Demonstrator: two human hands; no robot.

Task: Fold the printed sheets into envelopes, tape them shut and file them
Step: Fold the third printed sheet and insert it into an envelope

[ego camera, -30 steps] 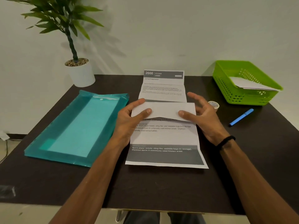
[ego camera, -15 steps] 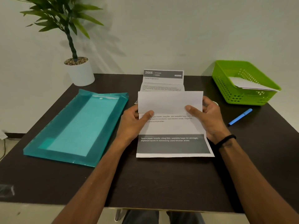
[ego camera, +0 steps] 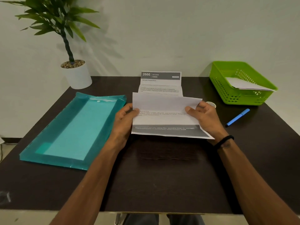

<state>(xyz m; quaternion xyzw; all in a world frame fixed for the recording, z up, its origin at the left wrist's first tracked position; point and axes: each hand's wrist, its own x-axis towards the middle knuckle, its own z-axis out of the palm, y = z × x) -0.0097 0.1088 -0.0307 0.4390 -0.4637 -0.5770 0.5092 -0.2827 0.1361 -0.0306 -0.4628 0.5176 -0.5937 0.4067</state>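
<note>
Both hands hold the printed sheet [ego camera: 164, 117] up off the dark surface [ego camera: 154, 176], near its middle. Left hand [ego camera: 125, 122] grips the sheet's left edge, thumb on top, fingers curled behind. Right hand [ego camera: 206, 117] grips the right edge the same way, thumb pressed on the printed face. The sheet's top part is folded forward, blank back showing, over the text; a grey printed band runs along the bottom edge. Behind it a second printed sheet [ego camera: 160, 82] stands creased, headed "2666 KITCHEN". A teal plastic folder [ego camera: 73, 130] lies flat to the left. A roll of tape [ego camera: 211, 104] sits just beyond the right hand, mostly hidden. A blue pen [ego camera: 237, 117] lies to the right; a green basket [ego camera: 240, 88] beyond it holds white paper [ego camera: 243, 83]. A potted plant [ego camera: 71, 65] stands at the far left corner.
</note>
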